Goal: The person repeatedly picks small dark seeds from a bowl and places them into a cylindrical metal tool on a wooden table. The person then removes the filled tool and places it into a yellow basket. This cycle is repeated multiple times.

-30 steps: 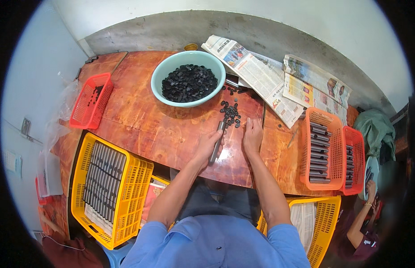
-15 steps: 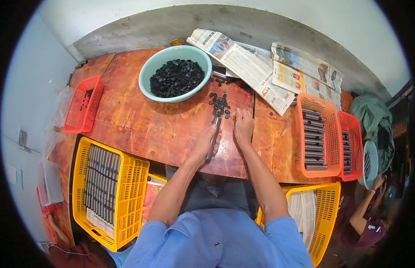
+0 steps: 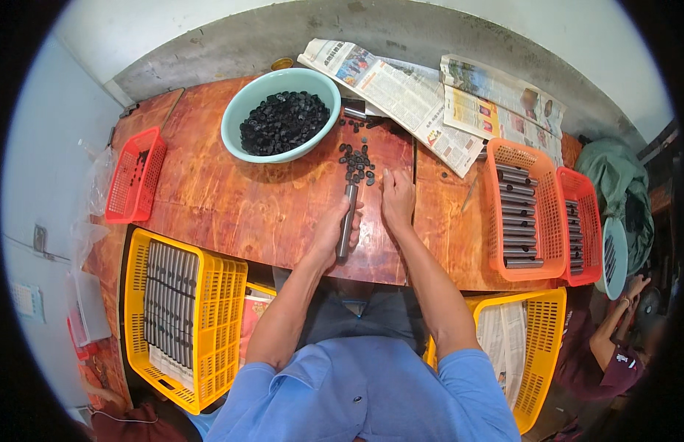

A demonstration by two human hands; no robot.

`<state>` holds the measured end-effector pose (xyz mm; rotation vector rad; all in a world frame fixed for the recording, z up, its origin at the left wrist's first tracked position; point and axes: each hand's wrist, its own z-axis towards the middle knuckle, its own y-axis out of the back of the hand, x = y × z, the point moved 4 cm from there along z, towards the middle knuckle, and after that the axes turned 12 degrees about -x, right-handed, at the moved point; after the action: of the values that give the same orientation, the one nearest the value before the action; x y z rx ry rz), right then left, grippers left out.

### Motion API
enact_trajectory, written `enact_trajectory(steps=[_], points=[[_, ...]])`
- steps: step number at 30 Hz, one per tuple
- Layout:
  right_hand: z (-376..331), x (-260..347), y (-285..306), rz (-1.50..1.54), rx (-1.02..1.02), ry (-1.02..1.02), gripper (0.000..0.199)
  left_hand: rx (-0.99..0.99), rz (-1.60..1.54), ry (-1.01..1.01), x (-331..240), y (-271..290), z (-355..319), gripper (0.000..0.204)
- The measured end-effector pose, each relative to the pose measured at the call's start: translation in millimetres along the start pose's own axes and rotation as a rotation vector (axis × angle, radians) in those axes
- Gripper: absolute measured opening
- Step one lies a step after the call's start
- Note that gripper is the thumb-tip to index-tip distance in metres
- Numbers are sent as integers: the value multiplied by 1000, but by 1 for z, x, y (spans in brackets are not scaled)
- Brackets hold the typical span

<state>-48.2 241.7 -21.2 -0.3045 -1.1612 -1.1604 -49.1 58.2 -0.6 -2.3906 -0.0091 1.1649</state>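
My left hand (image 3: 330,225) is wrapped round a dark grey metal tube (image 3: 347,225), which points away from me over the near part of the table. Just beyond the tube's far end lies a loose cluster of small black oval caps (image 3: 354,163). To the right of the tube, my right hand (image 3: 398,197) rests at the tabletop with its fingers curled, close to those caps. Whatever it may hold is hidden. A pale green bowl (image 3: 231,145) heaped with similar black caps (image 3: 284,121) stands beyond my left hand.
Newspapers (image 3: 404,99) cover the table's back right. Orange (image 3: 530,274) and red baskets (image 3: 583,274) of tubes stand right; a small red basket (image 3: 154,177) sits left. Yellow crates (image 3: 220,324) flank me below the table edge. Another person's arm (image 3: 607,331) shows at far right.
The view has shifted slightly. The tube in my left hand has swung from a slant to nearly straight ahead, its far end closer to the caps. My right hand stays curled beside it.
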Motion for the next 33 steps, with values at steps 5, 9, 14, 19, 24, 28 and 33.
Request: enact_trajectory(steps=[5,9,14,19,24,28,33], points=[[0,-1,-1,-4,-60,81,36,-11,109,-116,5,5,3,38],[0,-1,-1,-23,-48,74,35,4,112,-153,2,-2,1,40],[0,-1,1,-8,-55,55,31,-88,302,-324,3,5,7,28],[-20,12,7,311,126,-283,21,-168,551,-610,-12,0,-8,30],[-53,47,14,588,286,-428,20,-167,527,-754,-9,5,-2,47],[-57,44,9,591,299,-417,22,-165,537,-710,-11,-1,-13,50],[-55,45,12,635,403,-544,19,-151,536,-812,-9,3,-12,50]])
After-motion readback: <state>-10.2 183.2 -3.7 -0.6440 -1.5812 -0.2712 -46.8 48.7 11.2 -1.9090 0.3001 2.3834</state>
